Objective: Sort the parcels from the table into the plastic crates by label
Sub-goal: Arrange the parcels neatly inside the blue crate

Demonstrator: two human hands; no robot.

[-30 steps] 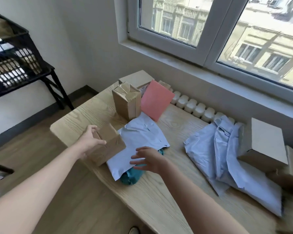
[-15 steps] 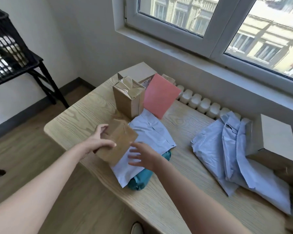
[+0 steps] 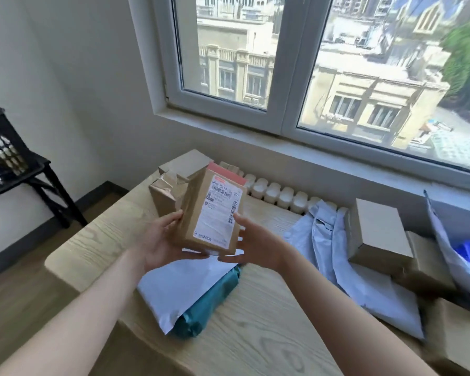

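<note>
Head view: the left grip (image 3: 160, 240) held the box (image 3: 198, 221) up off the desk (image 3: 269, 335), thumb on the box's left side and fingers curled beneath it. The right grip (image 3: 258, 242) was spread wide, with nearly straight fingers against the box's right edge and its thumb under the lower corner, steadying more than clasping. The label (image 3: 220, 210) faced the camera, so the box was probably being read before a crate was chosen.

Directly below the box lay a white mailer (image 3: 179, 289) over a teal parcel (image 3: 212, 302), both hanging past the desk's near edge. Right of the box sat a heap of grey mailers (image 3: 331, 253) and a second carton (image 3: 377, 232). Just behind the box stood a torn carton (image 3: 163, 194) and a pink envelope (image 3: 225, 173). Far left of the box, off the desk, a black crate (image 3: 0, 147) rested on a stand.

The hold looked light. A quick turn towards the crate could let the box slide out through the loose right grip and fall on the mailer below. That blow, or a brushing forearm, might tip the overhanging mailer and teal parcel to the floor. The label's print was small and blurred, so a hasty reading could send the box to the wrong crate.
</note>
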